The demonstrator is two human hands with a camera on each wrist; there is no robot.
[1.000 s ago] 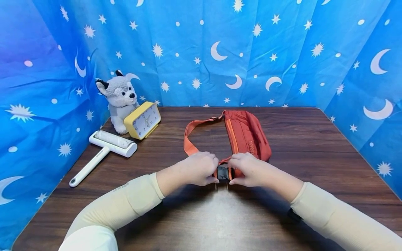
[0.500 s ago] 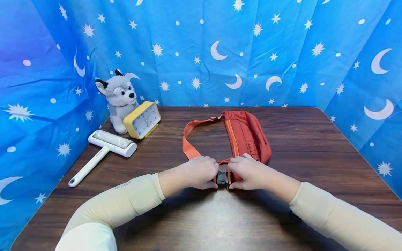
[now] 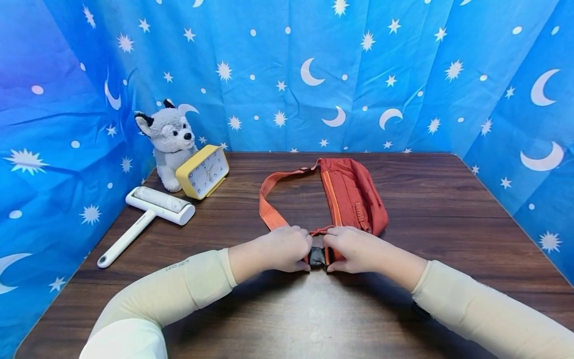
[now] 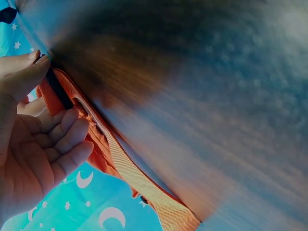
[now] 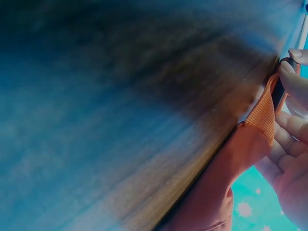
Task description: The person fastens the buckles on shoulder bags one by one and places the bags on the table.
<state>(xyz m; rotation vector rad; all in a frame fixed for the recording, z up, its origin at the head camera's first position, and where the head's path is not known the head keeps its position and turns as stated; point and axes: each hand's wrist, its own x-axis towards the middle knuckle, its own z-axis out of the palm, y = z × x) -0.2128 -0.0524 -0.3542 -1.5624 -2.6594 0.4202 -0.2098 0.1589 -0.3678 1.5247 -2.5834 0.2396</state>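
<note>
A red waist bag (image 3: 352,192) lies on the table, its orange strap (image 3: 268,202) looping out to the left. At the near end, a black buckle (image 3: 317,256) sits between my two hands. My left hand (image 3: 289,248) pinches the buckle's left side between thumb and fingers. On the other side, my right hand (image 3: 356,250) pinches the right end, where the webbing meets the bag. The left wrist view shows thumb and index finger on the black buckle piece (image 4: 58,90). In the right wrist view, thumb and finger grip the dark buckle end (image 5: 278,94). The fingers partly hide both buckle ends.
At the left of the brown table (image 3: 448,209) lie a white lint roller (image 3: 154,207) and a yellow alarm clock (image 3: 204,172). A grey-and-white plush husky (image 3: 170,137) sits behind the clock. A blue star-and-moon cloth (image 3: 287,75) hangs around the table.
Both hands have come slightly nearer the front edge with the buckle between them. The strap's loop has shifted a little to the left. The bag's body has stayed in place.
</note>
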